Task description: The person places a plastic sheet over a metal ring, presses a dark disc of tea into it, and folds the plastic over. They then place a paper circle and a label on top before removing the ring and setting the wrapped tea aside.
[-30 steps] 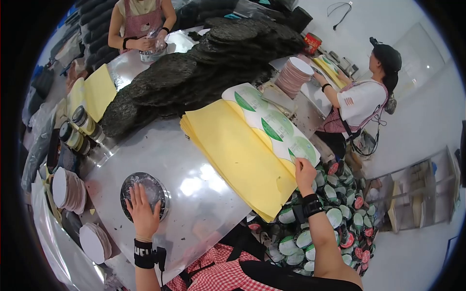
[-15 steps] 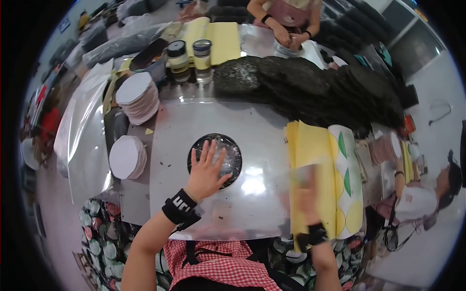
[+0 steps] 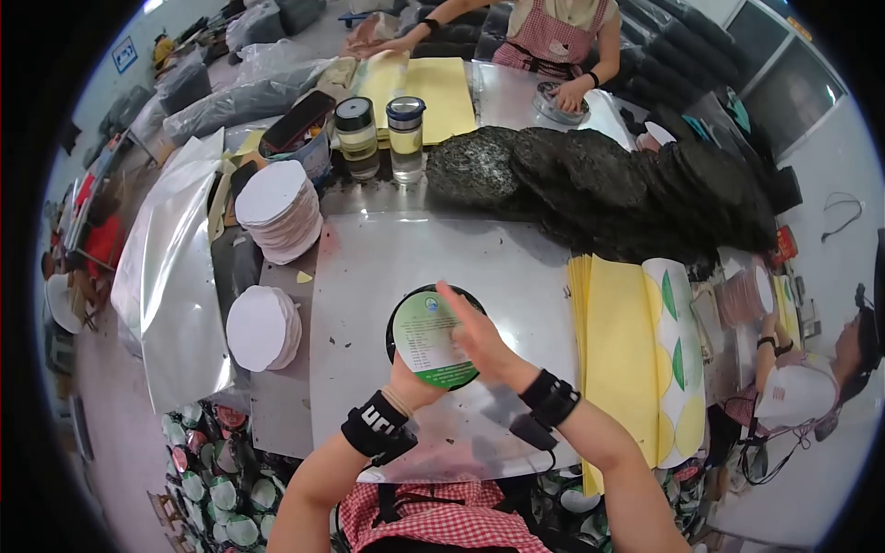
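Observation:
A round green-and-white printed label (image 3: pixel 426 336) lies over a black round dish (image 3: pixel 395 313) on the metal work surface, covering most of it. My right hand (image 3: pixel 484 343) is at the label's right edge, one finger stretched upward and the others curled against the label. Below the label, my left hand (image 3: pixel 415 385) reaches in from the lower left; its fingers are hidden by the label and the dish. To the right lie yellow backing sheets (image 3: pixel 622 350) beside a strip of round green-and-white labels (image 3: pixel 678 359).
Behind the work surface (image 3: pixel 369 249) lies a heap of dark round seaweed cakes (image 3: pixel 590 175). White paper discs stand in stacks (image 3: pixel 277 207) on the left, near two jars (image 3: pixel 406 138). One co-worker (image 3: pixel 562 46) works opposite, another (image 3: pixel 802 378) at the right.
My right hand has come from the yellow sheets to the dish, and a label now covers it. My left hand, earlier spread flat on the dish, has shifted to its lower edge.

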Motion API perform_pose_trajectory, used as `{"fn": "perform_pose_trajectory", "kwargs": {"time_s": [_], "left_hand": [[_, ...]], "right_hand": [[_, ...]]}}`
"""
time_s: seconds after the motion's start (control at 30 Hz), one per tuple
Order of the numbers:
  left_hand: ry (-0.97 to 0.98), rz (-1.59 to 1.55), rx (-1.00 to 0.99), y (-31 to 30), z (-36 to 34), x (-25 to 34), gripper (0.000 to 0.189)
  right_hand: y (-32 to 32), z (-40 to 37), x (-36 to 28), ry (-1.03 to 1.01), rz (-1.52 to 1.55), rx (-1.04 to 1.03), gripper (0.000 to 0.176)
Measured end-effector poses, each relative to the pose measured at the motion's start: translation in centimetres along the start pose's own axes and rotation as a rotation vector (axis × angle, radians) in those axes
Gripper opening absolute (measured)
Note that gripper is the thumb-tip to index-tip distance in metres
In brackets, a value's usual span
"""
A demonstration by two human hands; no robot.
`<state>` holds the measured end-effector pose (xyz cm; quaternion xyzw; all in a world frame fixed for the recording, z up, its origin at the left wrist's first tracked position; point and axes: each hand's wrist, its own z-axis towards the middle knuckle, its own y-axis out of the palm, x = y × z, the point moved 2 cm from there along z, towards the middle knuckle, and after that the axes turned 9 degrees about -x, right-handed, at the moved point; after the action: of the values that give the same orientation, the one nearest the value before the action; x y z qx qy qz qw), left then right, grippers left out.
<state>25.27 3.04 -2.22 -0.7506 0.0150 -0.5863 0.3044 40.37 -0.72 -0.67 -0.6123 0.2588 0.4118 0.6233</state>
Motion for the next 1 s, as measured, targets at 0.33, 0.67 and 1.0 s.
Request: {"fn": "perform_pose_trajectory", "kwargs": {"time_s": [0.33,0.67,1.0], "left_hand": [[-0.374,-0.149,0.397,-5.0,-5.8,-3.4,0.039],[0.066,0.508,0.419,0.2,-4.9,6.8,0.058],[-0.314,0.217,0.51,1.1,-11.6,4.2,0.05]], "right_hand": [[3.7,1.4,-1.0,-0.013,-0.663,-0.269,0.074],[3.7,0.4,-0.5,-0.136,-0.684,-0.12,0.066],[5.0,-2.5,-3.8,0.227,0.223,0.003,0.026]]}}
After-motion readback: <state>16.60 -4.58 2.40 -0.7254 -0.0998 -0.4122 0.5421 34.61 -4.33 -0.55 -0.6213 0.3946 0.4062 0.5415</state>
